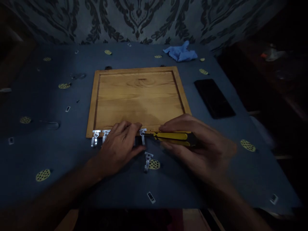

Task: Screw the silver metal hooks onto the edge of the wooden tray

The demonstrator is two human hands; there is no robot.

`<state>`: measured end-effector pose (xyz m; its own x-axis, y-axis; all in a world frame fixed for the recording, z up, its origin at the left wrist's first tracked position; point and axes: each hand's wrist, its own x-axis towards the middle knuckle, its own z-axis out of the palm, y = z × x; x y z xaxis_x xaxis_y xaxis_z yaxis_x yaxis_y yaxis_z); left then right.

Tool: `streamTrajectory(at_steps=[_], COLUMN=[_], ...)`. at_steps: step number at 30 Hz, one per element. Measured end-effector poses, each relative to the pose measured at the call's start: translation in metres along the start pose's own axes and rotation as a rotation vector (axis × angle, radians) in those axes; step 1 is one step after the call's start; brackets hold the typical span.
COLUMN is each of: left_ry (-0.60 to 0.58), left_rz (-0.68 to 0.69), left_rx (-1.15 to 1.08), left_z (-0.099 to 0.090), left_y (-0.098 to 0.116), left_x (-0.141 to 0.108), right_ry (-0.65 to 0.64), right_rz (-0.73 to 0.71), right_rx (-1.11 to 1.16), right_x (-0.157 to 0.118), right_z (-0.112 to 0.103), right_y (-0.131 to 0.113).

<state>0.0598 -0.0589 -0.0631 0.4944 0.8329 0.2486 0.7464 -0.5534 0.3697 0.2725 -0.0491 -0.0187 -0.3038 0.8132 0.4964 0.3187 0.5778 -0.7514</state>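
Observation:
A framed wooden board (137, 96) lies flat, with metal hooks along its near edge. At the left end of that edge are a first hook (95, 138) and a second hook (105, 136), the latter partly covered by my left hand (121, 141). Its fingers and thumb close around a further hook (142, 136) and steady it against the edge. My right hand (199, 141) grips a yellow and black screwdriver (175, 137), held nearly level, its tip reaching that hook. Whether the tip sits in a screw is too small to tell. One loose hook (148, 161) lies on the cloth below.
A dark phone (214, 98) lies right of the board, and a crumpled blue cloth (181, 53) behind it. On the patterned table cover (72, 154), a small screw (77, 101) and a clear curved item (51, 124) lie to the left. Patterned fabric (137, 22) rises behind.

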Motion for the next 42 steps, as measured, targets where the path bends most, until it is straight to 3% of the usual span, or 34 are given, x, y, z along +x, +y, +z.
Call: streamTrajectory(at_steps=[7,12,19,31,39,42], left_ry=[0.003,-0.014,0.007,-0.012,0.004,-0.011], left_rz=[0.011,-0.013,-0.006,-0.040,-0.033,-0.020], left_rx=[-0.005,-0.007,0.006,-0.006,-0.023,-0.026], left_z=[0.001,-0.001,0.000,0.001,0.001,0.000], left_y=[-0.002,-0.002,-0.001,-0.001,-0.001,-0.002], left_x=[-0.001,-0.001,-0.002,-0.003,-0.002,-0.001], right_ry=[0.095,0.270,0.132,0.108,0.193,0.322], right_rz=[-0.050,0.032,0.014,0.005,0.004,-0.027], right_rx=[-0.017,-0.019,0.004,-0.012,-0.114,-0.096], right_x=[-0.006,-0.010,-0.007,-0.005,-0.011,-0.009], right_z=[0.006,0.004,0.007,0.009,0.011,0.012], right_y=[0.002,0.001,0.003,0.001,0.006,0.006])
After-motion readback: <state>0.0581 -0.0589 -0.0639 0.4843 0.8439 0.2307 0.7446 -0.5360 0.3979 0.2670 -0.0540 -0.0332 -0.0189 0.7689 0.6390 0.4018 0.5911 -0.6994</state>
